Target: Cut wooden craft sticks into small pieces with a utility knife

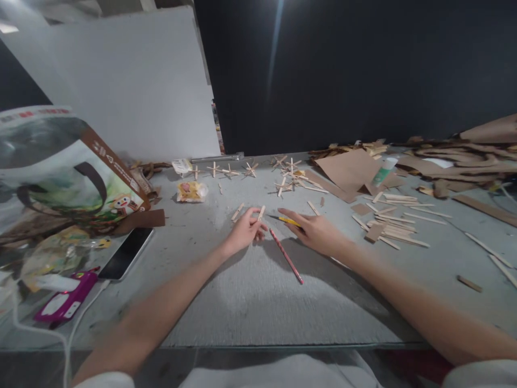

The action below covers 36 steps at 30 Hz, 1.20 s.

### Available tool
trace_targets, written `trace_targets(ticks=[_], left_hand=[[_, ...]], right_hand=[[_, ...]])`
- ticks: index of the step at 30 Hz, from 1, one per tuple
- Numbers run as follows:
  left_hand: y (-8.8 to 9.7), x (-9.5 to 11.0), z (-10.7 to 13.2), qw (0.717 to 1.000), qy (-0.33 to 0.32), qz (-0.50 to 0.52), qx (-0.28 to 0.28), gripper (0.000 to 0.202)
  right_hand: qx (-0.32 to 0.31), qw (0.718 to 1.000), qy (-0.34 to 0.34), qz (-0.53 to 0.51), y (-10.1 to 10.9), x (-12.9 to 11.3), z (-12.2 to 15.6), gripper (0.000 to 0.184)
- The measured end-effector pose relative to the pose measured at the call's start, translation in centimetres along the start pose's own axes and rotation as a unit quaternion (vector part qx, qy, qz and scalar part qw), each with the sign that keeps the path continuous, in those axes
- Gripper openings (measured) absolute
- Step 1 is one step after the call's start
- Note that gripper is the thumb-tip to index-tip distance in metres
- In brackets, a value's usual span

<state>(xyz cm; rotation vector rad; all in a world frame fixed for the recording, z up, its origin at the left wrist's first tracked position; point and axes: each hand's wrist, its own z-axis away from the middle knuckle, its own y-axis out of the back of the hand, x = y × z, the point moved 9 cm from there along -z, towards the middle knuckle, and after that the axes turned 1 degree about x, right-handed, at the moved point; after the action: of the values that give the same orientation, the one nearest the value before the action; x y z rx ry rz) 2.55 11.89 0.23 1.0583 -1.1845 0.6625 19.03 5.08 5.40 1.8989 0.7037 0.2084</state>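
Note:
In the middle of the table, my left hand (pixel 245 230) pinches a short wooden craft stick (pixel 261 212) that points up and away. My right hand (pixel 317 231) is closed around a yellow utility knife (pixel 289 221), its thin blade pointing left toward the stick without touching it. Between the hands, a red patterned pencil (pixel 286 255) lies slantwise on the table. A short stick piece (pixel 237 212) rests just beyond my left hand, and another stick (pixel 313 208) lies behind my right hand.
Several star shapes of crossed sticks (pixel 251 170) stand along the back. Loose sticks (pixel 393 226), brown cardboard (pixel 349 167) and a glue stick (pixel 384 171) lie right. On the left are a phone (pixel 127 253), a purple device (pixel 67 297), a large plastic container (pixel 68 167) and a yellow packet (pixel 191 192).

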Motion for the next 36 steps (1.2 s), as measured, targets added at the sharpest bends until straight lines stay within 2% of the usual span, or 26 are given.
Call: trace_targets(ticks=[3,12,19,25,36], left_hand=[[-0.4,-1.0,-0.1,0.996,-0.016,0.084,-0.017,0.030],[-0.4,-1.9,0.1,0.994,-0.037,0.102,-0.026,0.032],[-0.8,-2.2,-0.1,0.991,-0.048,0.120,-0.033,0.030],[-0.9,-2.1,-0.1,0.991,-0.058,0.113,-0.034,0.025],[-0.9,-2.0,-0.1,0.991,-0.053,0.116,-0.030,0.021]], right_hand=[[-0.019,0.999,0.019,-0.018,-1.6,-0.4,0.1,0.044],[-0.033,0.998,0.018,-0.043,-3.5,-0.2,0.3,0.047],[-0.033,0.998,0.005,-0.045,-3.5,-0.2,0.5,0.048],[-0.024,0.999,0.022,-0.031,-3.5,-0.3,0.6,0.047],[-0.036,0.999,0.017,-0.005,-3.5,-0.4,0.5,0.047]])
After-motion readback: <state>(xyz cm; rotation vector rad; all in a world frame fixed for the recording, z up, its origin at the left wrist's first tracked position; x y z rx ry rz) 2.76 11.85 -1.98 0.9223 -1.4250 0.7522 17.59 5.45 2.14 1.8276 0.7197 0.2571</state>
